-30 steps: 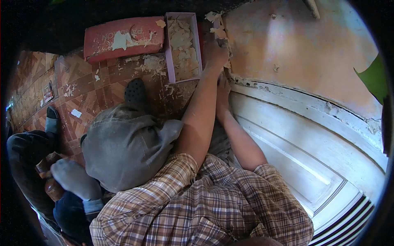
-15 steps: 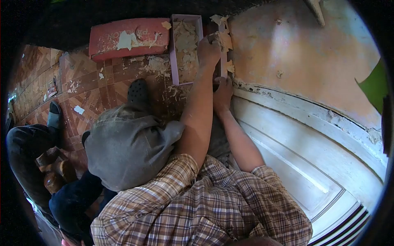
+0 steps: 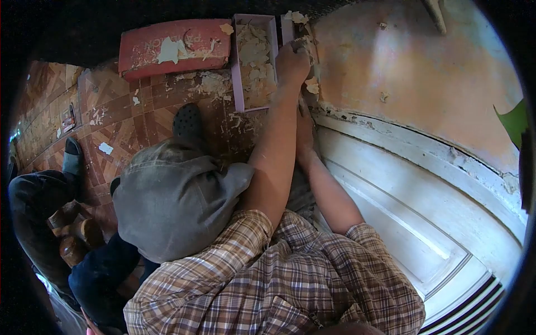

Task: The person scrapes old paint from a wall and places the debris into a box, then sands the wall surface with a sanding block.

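My left hand (image 3: 293,64) is closed, knuckles up, beside the peeling wall (image 3: 402,67). A greyish-brown flat piece shows at its fingertips; I cannot tell what it is. Under my left forearm, my right hand (image 3: 304,125) sits low by the wall, its fingers mostly hidden. A narrow lilac box part (image 3: 287,30) stands upright between my left hand and an open lilac box (image 3: 238,84). That open box holds many paint flakes (image 3: 255,61). A loose cream flake (image 3: 312,85) sticks out below my left hand.
A red box (image 3: 145,53) with flakes on top lies left of the lilac one. Scraps litter the patterned floor (image 3: 106,120). Grey cloth (image 3: 178,206) bulges beside my left arm. Another person's legs (image 3: 33,206) are at far left, near a wooden object (image 3: 78,237). White panelling (image 3: 385,223) runs right.
My left hand has moved slightly right, closer to the wall. My right hand now shows less, more covered by the left forearm. Fewer flakes show along the wall edge beside my hands.
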